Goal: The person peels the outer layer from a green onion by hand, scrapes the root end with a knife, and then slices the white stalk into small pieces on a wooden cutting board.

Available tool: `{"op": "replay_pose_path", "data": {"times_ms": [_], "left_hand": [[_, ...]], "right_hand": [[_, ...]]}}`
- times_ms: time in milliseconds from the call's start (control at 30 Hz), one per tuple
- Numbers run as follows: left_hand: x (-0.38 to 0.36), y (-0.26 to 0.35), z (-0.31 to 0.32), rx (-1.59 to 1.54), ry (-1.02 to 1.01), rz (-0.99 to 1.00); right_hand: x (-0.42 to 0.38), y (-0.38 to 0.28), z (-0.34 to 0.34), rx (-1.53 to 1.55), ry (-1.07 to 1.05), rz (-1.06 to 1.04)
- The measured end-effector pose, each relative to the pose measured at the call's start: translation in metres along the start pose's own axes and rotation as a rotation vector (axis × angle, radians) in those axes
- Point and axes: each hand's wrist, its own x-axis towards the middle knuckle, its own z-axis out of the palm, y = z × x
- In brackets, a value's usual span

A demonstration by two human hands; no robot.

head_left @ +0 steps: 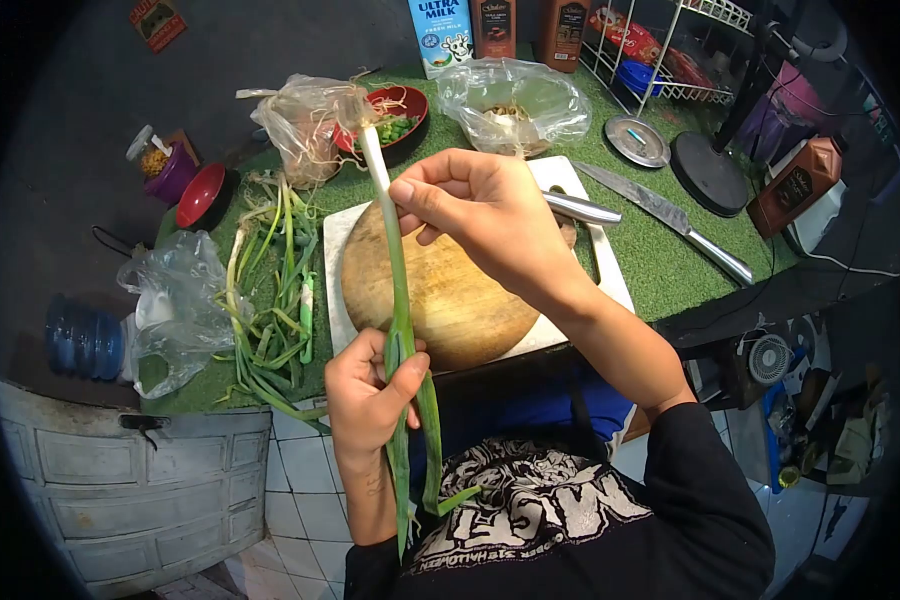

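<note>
Now, at nine o'clock, a pile of green onions [275,300] lies on the green mat [670,270]. Just right of it, your left hand [365,395] closes around the leafy end of one green onion stalk [395,270], held over the round wooden board [450,290]. Your right hand [480,215] pinches the white part toward twelve o'clock. Near two o'clock, a knife [670,215] rests on the mat.

Green-and-white scallion [398,300], green mat [690,270]

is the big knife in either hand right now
No, the knife lies on the green mat while both hands grip a spring onion.
</note>
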Motion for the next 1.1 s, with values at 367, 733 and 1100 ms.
{"op": "replay_pose_path", "data": {"times_ms": [367,733,1100], "left_hand": [[-0.006,0.005,0.007,-0.044,0.069,0.041],[-0.014,-0.012,0.024,0.296,0.28,0.21],[-0.015,-0.011,0.034,0.825,0.424,0.531]], "right_hand": [[-0.037,0.019,0.008,0.124,-0.185,0.162],[-0.064,0.03,0.023,-0.024,0.019,0.004],[-0.068,0.038,0.034,-0.182,0.162,-0.267]]}}
